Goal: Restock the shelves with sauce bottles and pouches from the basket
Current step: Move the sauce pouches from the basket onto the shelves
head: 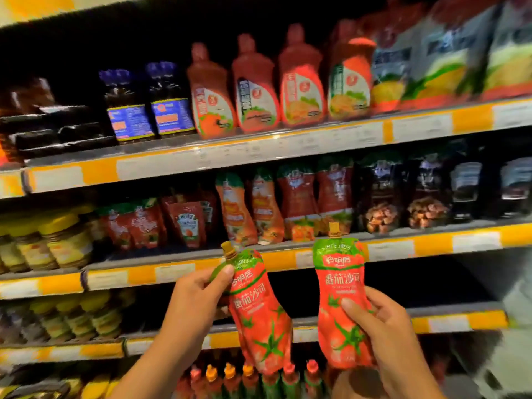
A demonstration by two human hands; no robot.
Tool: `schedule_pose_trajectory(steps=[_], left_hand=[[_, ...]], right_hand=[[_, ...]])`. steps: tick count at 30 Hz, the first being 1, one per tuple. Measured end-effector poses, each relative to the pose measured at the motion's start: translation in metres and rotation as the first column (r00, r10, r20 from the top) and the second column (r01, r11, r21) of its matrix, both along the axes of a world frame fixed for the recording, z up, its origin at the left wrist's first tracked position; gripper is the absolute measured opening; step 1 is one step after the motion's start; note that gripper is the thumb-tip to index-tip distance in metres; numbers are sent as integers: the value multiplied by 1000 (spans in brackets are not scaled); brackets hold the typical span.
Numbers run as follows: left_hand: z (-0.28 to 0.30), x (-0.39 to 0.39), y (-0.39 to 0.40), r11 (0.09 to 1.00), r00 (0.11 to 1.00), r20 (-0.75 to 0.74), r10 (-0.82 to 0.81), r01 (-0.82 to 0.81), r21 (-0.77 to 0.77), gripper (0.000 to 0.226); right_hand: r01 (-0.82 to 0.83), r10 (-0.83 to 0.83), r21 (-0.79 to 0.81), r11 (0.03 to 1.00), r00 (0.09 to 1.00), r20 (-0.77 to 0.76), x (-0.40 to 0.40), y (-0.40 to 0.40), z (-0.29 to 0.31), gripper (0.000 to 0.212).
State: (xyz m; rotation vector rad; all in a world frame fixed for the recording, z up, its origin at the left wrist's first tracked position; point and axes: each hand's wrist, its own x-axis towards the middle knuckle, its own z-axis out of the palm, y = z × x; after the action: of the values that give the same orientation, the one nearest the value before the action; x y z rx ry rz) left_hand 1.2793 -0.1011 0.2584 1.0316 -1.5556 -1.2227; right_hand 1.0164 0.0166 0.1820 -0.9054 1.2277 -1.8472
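The left hand (198,298) has its fingers (224,273) curled round the upper edge of a tilted tomato pouch (259,318). The right hand (383,329) has its fingers curled round the lower half of an upright second pouch (341,300). Both pouches are held raised before the dark gap (388,280) under the middle shelf rail (403,249), judged to be the intended slot. The basket is not visible.
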Motion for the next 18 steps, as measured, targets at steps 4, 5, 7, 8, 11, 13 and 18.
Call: schedule_pose_trajectory(steps=[4,5,7,8,11,13,18], left_hand=[[-41,-58,5,981,994,41,-105,96,170,32],[-53,-70,6,971,991,48,-122,109,213,29],[-73,-90,6,956,992,50,-119,101,275,24],[-80,-96,3,954,994,39,-99,84,289,22],[-96,-104,-16,943,998,-18,-60,63,328,29],[-105,-104,-28,929,996,-33,-77,84,361,27],[-131,-114,-60,899,992,-19,-128,124,420,23]], right_hand=[[135,-141,87,987,988,59,-46,38,-28,31],[163,-170,107,981,983,61,-55,47,-35,28],[225,-234,145,963,971,47,-77,62,-51,16],[271,-279,168,948,960,31,-89,67,-62,17],[423,-447,278,862,894,25,-121,78,-89,8],[471,-512,331,818,858,45,-136,80,-103,3],[506,-567,397,765,823,44,-152,66,-109,5]])
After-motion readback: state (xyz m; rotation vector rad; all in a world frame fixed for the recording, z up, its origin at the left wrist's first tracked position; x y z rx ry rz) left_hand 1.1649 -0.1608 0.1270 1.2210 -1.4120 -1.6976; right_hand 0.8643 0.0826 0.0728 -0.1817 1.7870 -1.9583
